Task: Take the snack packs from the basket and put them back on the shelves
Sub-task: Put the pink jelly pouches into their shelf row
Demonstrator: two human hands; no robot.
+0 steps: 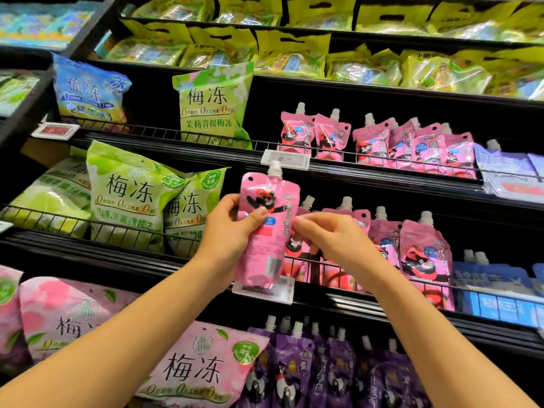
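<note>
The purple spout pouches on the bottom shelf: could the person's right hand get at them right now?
Probably yes: the purple pouches stand open-fronted below, but the right hand is busy at the pink pouch first.

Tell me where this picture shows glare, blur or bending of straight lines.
Head view: glare on the glossy yellow-green bags on the upper shelves; blur on the right hand beside the pink spout pouch; shelf edges slant and curve, a wide-angle effect.
</note>
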